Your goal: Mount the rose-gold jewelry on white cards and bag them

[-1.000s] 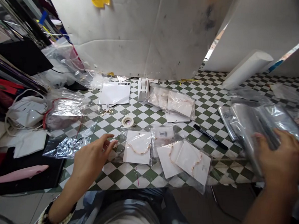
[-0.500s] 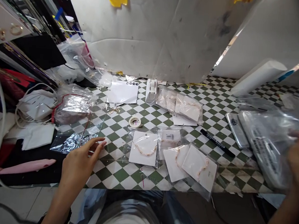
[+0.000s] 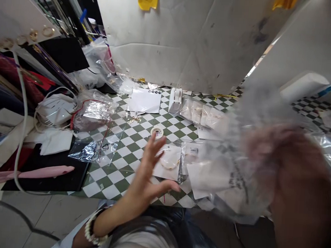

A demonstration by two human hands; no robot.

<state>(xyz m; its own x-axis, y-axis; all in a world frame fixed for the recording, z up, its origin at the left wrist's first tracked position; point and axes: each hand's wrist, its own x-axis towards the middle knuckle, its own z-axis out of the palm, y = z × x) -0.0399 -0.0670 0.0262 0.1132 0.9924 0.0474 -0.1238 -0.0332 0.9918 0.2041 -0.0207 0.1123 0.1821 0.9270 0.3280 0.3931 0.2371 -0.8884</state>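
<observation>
The blurred right hand (image 3: 281, 161) has just swung in from farther right, gripping a clear printed plastic bag (image 3: 236, 188) that now veils jewelry cards (image 3: 197, 178) right of the bracelet card (image 3: 172, 156). The left hand (image 3: 142, 182) has moved in too, open, thumb and fingers spread around the bracelet card's near-left corner, so bag and hands now flank it.

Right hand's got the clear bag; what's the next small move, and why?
I'd probably bring the left hand to the lower edge of the clear bag: it is open and seems to hold nothing, near the white jewellery card, while the right hand, blurred, appears to hold the bag alone.
</observation>
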